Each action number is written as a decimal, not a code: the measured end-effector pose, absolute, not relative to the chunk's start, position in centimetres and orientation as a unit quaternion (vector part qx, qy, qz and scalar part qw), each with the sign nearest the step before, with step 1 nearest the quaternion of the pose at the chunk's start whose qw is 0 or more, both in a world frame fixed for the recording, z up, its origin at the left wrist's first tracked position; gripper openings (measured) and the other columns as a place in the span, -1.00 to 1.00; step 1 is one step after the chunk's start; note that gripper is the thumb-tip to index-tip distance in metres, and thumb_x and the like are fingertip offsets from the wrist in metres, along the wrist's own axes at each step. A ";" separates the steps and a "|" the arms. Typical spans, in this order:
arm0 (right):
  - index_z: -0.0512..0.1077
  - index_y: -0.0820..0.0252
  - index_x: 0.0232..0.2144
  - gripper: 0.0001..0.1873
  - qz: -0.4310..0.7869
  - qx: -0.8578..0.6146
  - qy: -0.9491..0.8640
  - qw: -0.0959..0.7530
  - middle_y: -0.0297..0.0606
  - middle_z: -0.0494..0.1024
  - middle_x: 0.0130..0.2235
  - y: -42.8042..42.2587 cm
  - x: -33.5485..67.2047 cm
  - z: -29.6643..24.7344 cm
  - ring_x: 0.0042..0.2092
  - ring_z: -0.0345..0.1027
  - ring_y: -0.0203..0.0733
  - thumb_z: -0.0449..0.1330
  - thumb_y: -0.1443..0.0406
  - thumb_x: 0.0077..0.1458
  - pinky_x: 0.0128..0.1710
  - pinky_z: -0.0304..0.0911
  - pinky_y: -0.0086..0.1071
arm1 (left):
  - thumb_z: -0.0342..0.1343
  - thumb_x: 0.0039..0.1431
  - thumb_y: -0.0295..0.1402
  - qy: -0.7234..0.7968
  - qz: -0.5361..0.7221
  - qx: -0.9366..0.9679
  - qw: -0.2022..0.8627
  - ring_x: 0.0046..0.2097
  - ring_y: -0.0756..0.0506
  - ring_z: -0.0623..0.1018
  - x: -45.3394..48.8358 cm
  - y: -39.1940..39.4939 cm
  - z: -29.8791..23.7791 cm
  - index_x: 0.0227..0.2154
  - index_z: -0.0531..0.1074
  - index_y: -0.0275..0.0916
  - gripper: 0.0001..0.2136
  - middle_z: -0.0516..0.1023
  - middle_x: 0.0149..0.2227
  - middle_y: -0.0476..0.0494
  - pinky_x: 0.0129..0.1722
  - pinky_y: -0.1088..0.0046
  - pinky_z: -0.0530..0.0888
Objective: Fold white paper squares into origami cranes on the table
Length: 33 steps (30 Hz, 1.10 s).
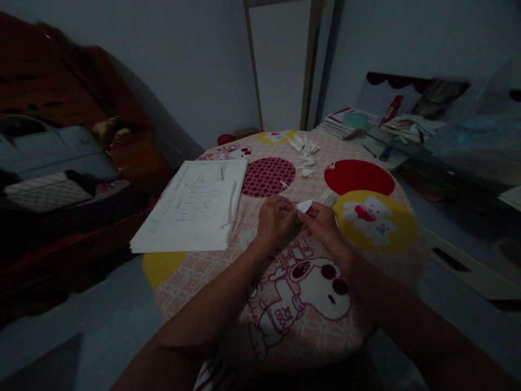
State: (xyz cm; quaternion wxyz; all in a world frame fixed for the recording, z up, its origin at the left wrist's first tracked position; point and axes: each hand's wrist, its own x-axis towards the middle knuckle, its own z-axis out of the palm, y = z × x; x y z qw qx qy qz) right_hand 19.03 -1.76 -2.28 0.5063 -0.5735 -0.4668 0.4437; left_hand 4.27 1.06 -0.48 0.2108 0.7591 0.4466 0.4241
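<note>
"Two hands in view. Their state?"

"Left hand (277, 221) and right hand (324, 221) are both closed by the fingertips on one small white piece (304, 206), above the middle of the desk (195, 279). The right's pinch is plain; the left's exact contact is hard to make out."

"What else is obscured?"

"The light is dim. Fingers cover the piece's lower part. Handwriting on the paper stack (199, 212) is illegible. Both forearms are cut off at the bottom edge, and a grey bag (61, 152) at the left edge. The clear plastic (468, 130) at right is blurred."

"Materials and shapes?"

"The piece is thin, pointed, apparently paper. The desk wears a soft-looking tablecloth (317, 328), pink with pale lattice, bearing yellow, red and purple circles and an outlined cartoon dog. The stack is flat and rectangular, its edges uneven; a narrow pale strip (230, 203) lies along its right side. Beyond the hands, white folded shapes (304, 145) lie loosely grouped, spiky and petal-like. The seat at left is glossy reddish-brown wood (134, 163)."
</note>
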 end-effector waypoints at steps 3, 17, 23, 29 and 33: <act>0.50 0.21 -0.31 -0.71 0.440 -0.576 -0.471 0.503 -0.29 0.57 -0.45 -1.7 19.1 -2.4 -0.53 0.37 -0.29 0.28 0.15 -0.07 -0.65 0.20 -0.51 | 0.20 0.09 -0.46 0.442 0.425 0.770 0.179 -0.15 -0.14 0.54 4.3 1.0 -0.8 -0.46 0.51 -0.26 -0.95 0.60 -0.26 -0.17 -0.05 0.28 0.44; 0.49 0.25 -0.40 -0.73 0.457 -0.586 -0.457 0.489 -0.33 0.50 -0.53 -1.8 19.1 -1.9 -0.53 0.35 -0.26 0.29 0.25 -0.26 -0.66 0.20 -0.47 | 0.15 0.18 -0.39 0.405 0.458 0.783 0.114 -0.20 -0.15 0.49 4.6 1.4 -2.0 -0.49 0.44 -0.24 -0.86 0.55 -0.33 -0.18 -0.08 0.25 0.41; 0.47 0.21 -0.48 -0.83 0.455 -0.576 -0.474 0.486 -0.34 0.48 -0.55 -1.8 19.3 -2.4 -0.54 0.33 -0.27 0.26 0.27 -0.25 -0.65 0.21 -0.46 | 0.11 0.25 -0.26 0.390 0.498 0.753 0.183 -0.10 -0.14 0.52 4.0 1.0 -0.8 -0.44 0.52 -0.24 -0.78 0.58 -0.20 -0.20 -0.03 0.25 0.42; 0.45 0.20 -0.54 -0.85 0.452 -0.577 -0.480 0.483 -0.33 0.48 -0.57 -1.6 19.6 -3.1 -0.58 0.31 -0.29 0.29 0.24 -0.21 -0.66 0.21 -0.45 | -0.03 0.33 -0.20 0.414 0.525 0.681 0.299 -0.24 -0.09 0.52 2.9 2.4 -1.1 -0.39 0.52 -0.25 -0.68 0.57 -0.32 -0.17 -0.23 0.36 0.44; 0.44 0.19 -0.56 -0.91 0.455 -0.577 -0.468 0.490 -0.33 0.48 -0.58 -1.4 19.6 -3.2 -0.58 0.34 -0.27 0.27 0.29 -0.21 -0.65 0.27 -0.43 | 0.18 0.13 -0.25 0.417 0.502 0.637 0.409 -0.32 -0.05 0.51 2.5 3.6 -2.2 -0.26 0.54 -0.27 -0.80 0.57 -0.36 -0.10 -0.33 0.45 0.41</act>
